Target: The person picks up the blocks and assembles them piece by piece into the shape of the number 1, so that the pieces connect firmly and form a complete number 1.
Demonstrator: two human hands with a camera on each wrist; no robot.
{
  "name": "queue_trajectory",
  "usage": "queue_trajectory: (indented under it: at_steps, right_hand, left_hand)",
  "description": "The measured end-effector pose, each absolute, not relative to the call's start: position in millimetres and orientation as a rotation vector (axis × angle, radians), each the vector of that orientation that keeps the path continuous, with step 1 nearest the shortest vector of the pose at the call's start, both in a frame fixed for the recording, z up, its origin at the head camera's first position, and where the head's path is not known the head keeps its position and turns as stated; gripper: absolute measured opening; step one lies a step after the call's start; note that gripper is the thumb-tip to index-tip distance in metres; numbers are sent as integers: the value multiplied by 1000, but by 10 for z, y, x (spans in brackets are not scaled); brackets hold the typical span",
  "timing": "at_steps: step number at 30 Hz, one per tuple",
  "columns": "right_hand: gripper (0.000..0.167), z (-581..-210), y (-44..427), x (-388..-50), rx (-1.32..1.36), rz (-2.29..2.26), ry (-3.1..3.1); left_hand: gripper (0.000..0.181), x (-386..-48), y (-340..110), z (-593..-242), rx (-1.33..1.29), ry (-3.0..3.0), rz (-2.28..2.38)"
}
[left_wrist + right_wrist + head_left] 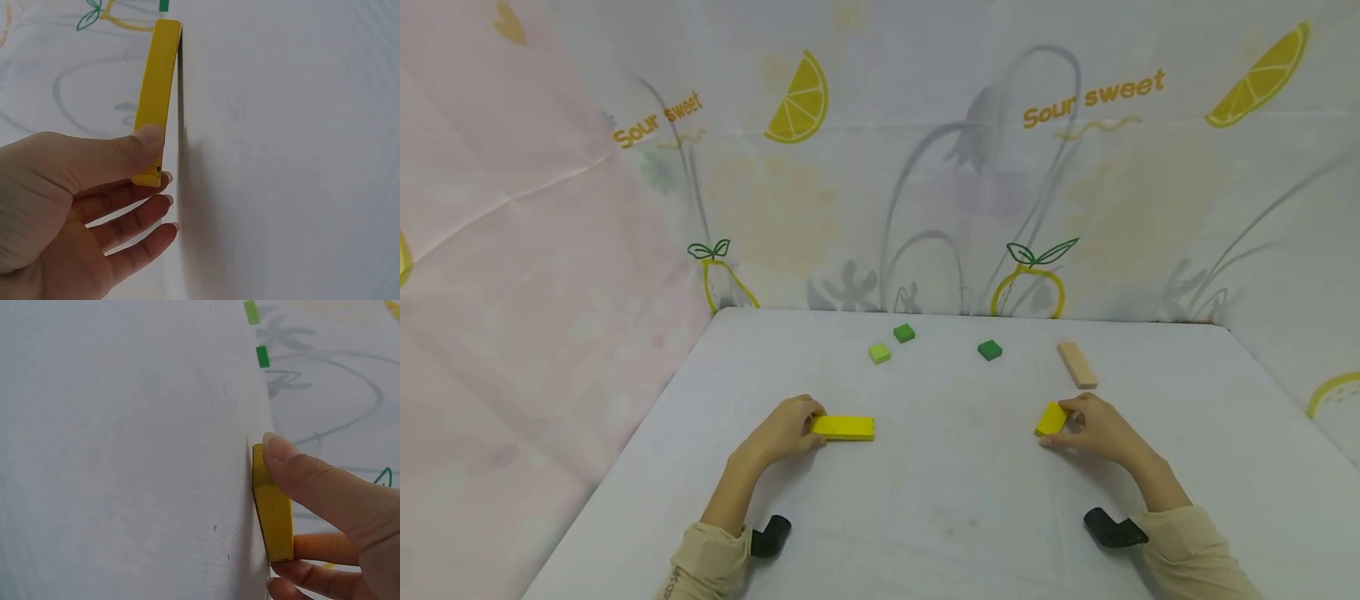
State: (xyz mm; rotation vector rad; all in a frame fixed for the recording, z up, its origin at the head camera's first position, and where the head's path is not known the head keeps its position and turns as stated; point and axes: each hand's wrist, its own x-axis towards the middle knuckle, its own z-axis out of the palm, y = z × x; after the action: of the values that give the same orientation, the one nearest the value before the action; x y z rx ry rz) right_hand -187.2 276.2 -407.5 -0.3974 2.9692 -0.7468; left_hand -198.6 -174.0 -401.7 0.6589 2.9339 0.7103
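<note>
My left hand (787, 429) pinches one end of a long yellow block (848, 428) between thumb and fingers, the block lying crosswise on the white table. In the left wrist view the thumb presses the face of this yellow block (156, 81), and the lower fingers are spread apart from it. On the right, my right hand (1093, 429) pinches a shorter-looking yellow block (1051, 419) set at a slant. The right wrist view has the thumb on one end of that yellow block (273, 512) and a finger at its other end.
Toward the back of the table (925, 517) lie a light green block (879, 353), a dark green block (904, 333) and another dark green block (990, 350). A plain wooden block (1077, 365) rests beyond my right hand. A printed cloth (880, 192) hangs behind.
</note>
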Motion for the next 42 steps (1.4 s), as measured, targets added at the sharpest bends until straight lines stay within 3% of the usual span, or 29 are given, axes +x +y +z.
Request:
queue_trajectory:
  at_steps: [27,42]
  right_hand:
    - [70,-4065,2749,-1857,-374,-761,2968]
    - [70,-4067,2747,-1853,-382,-769,2965]
  left_hand:
    - [28,-1994,-1246,-4049,949,2899,757]
    - [28,-1962,-998,-4054,987,2841,746]
